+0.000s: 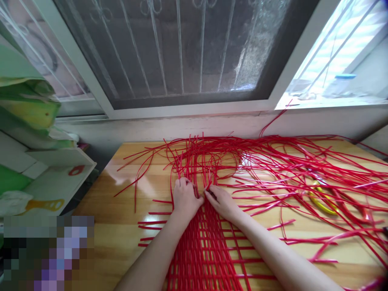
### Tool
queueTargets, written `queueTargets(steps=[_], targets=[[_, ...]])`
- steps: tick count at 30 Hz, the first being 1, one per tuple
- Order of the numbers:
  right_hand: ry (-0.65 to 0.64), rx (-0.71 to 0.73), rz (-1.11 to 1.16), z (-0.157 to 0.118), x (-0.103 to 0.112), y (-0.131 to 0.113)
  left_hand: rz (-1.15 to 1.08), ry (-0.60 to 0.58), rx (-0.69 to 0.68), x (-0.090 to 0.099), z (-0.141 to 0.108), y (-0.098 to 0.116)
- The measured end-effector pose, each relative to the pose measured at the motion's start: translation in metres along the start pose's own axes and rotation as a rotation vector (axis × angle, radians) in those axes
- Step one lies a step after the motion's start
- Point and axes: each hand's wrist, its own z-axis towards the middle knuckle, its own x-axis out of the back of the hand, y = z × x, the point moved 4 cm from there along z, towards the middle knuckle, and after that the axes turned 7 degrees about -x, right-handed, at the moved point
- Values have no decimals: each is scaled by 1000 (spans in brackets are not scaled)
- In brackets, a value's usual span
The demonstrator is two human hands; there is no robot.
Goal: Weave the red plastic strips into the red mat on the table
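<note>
A strip of red weaving [201,250] made of thin, shiny strands runs up the middle of the wooden table, with cross strands sticking out on both sides. At its far end, my left hand [185,197] lies over the lengthwise strands, its fingers curled round some of them. Close by on the right, my right hand [220,199] pinches a red strand between thumb and fingers. The two thumbs are near each other over the weave. Which exact strands are held is partly hidden by the fingers.
Loose red strands [273,151] heap along the table's back edge and spread right. Among them lie pliers [324,202] with yellow and red-orange handles. A window [188,111] stands behind the wooden table [103,202]; a white shelf [57,173] is at left.
</note>
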Motion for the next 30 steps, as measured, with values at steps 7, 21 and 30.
queueTargets(steps=[7,21,30], targets=[[-12,8,25,0,0,-2,-224,-70,58,-9,-1,0],[-46,-24,1,4,-4,0,-621,-103,-234,5,2,0],[-37,96,45,-3,4,-8,-825,-152,-47,-9,8,-23]])
